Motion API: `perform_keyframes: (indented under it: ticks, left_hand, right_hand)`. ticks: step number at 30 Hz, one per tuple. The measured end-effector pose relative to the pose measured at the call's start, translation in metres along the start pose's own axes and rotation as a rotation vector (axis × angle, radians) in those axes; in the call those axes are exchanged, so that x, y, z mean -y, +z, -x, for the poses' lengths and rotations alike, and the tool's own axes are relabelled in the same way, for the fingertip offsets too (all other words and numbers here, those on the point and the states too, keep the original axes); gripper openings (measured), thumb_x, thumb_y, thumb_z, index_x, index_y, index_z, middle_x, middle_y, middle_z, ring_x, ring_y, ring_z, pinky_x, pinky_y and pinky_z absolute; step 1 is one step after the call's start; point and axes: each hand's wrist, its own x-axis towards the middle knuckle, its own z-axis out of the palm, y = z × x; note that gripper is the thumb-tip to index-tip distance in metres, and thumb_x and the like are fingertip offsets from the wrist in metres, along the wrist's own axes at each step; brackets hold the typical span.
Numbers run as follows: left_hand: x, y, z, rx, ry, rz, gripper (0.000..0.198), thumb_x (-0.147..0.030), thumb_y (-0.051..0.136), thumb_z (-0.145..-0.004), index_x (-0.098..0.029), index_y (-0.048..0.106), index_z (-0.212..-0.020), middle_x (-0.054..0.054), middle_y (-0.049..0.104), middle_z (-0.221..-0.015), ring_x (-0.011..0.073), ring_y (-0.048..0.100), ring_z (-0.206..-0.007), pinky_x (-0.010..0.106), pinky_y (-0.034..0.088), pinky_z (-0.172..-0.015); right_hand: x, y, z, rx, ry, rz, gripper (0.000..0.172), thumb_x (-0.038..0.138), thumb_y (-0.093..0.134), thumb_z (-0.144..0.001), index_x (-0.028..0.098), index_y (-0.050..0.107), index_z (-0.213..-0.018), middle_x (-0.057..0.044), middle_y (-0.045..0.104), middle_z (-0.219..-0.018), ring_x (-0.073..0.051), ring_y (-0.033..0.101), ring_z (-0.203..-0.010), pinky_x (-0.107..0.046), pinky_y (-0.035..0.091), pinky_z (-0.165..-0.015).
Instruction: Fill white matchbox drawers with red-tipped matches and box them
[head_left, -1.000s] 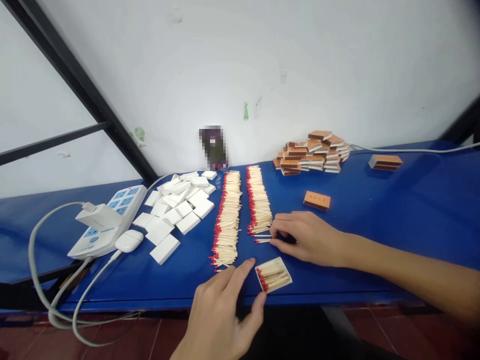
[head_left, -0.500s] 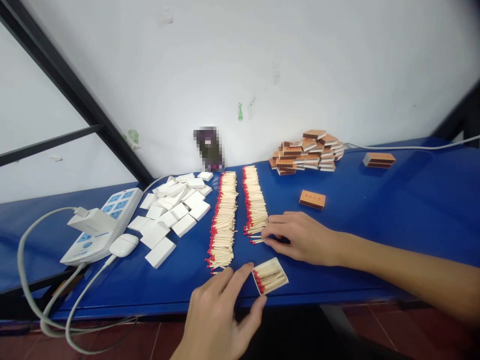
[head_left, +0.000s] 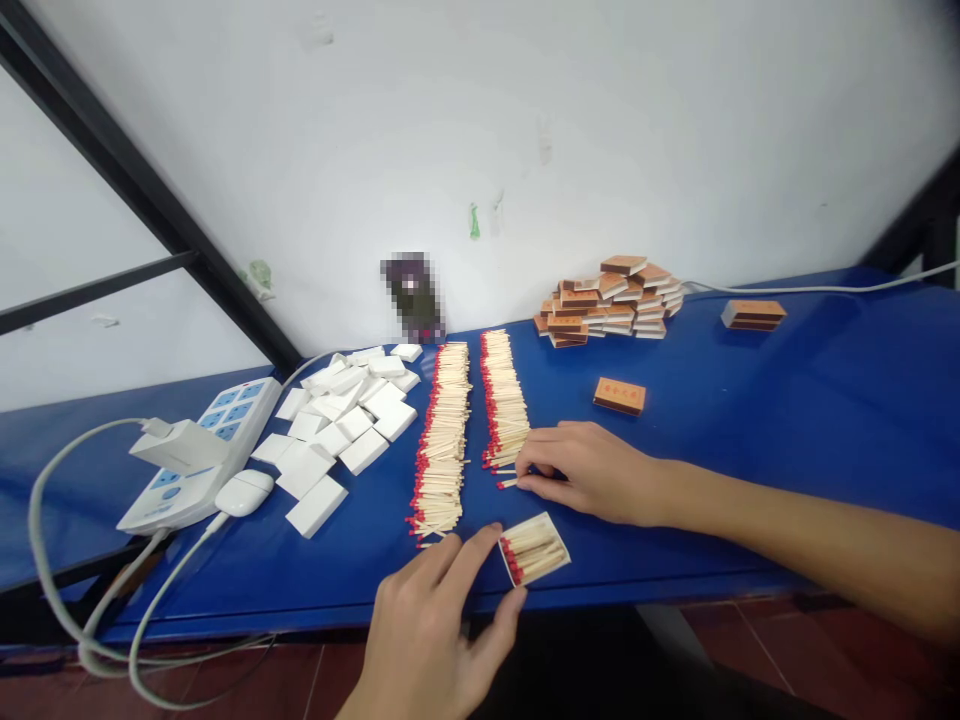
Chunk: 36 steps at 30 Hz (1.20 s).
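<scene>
Between the thumb and index finger of my left hand point(head_left: 435, 625), a small white matchbox tray point(head_left: 546, 574) is steadied at the table's front edge. Red-tipped matches lie side by side inside it. My right hand point(head_left: 585, 470) has its fingertips pinched on a match or two at the near end of the right-hand match row point(head_left: 504, 390). Red heads poke out left of those fingers; how many sticks are pinched is hidden. Parallel to it runs a longer match row point(head_left: 444, 430), heads also facing left. Just beyond my right hand lies an orange matchbox point(head_left: 620, 396).
Many white trays point(head_left: 337, 405) are heaped at left. A stack of orange matchboxes point(head_left: 611, 300) stands against the wall, with more boxes point(head_left: 754, 314) to the right. A power strip point(head_left: 199, 455), white earbud case point(head_left: 245, 492) and cables occupy the blue table's point(head_left: 750, 450) left end.
The right fingertips have closed in on the matches at the row's near end. The left hand still steadies the tray. The whole view has shifted slightly.
</scene>
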Motion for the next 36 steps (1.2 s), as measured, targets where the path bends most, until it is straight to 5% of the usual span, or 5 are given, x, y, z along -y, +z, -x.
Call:
perform_keyframes:
  ticks: [8, 18, 36]
  left_hand:
    - [0.0, -0.0008, 0.0006, 0.002, -0.004, -0.003, 0.032, -0.042, 0.053, -0.105, -0.02, 0.06, -0.128, 0.005, 0.072, -0.087, 0.0213, 0.071, -0.069, 0.03, 0.056, -0.056]
    - [0.0005, 0.0001, 0.002, -0.008, -0.005, 0.002, 0.032, -0.041, 0.054, -0.105, -0.02, 0.061, -0.127, 0.005, 0.072, -0.087, 0.0208, 0.071, -0.069, 0.029, 0.057, -0.058]
    - [-0.0002, -0.0001, 0.0012, -0.005, -0.007, 0.01, 0.031, -0.04, 0.054, -0.105, -0.02, 0.061, -0.127, 0.005, 0.072, -0.088, 0.0207, 0.071, -0.07, 0.029, 0.057, -0.06]
  right_hand:
    - [-0.002, 0.0026, 0.0052, -0.026, -0.02, 0.039, 0.024, 0.032, 0.051, -0.105, 0.023, 0.071, -0.115, -0.005, 0.071, -0.105, -0.019, 0.065, -0.087, -0.031, 0.04, -0.075]
    - [-0.0036, 0.0007, 0.0085, -0.045, -0.031, 0.139, 0.031, 0.032, 0.047, -0.105, 0.024, 0.075, -0.116, -0.004, 0.067, -0.09, -0.016, 0.057, -0.07, -0.031, 0.035, -0.068]
    - [-0.0029, 0.0016, 0.0078, -0.033, -0.024, 0.056, 0.028, 0.03, 0.05, -0.103, 0.021, 0.073, -0.117, -0.005, 0.07, -0.093, -0.018, 0.061, -0.078, -0.031, 0.04, -0.072]
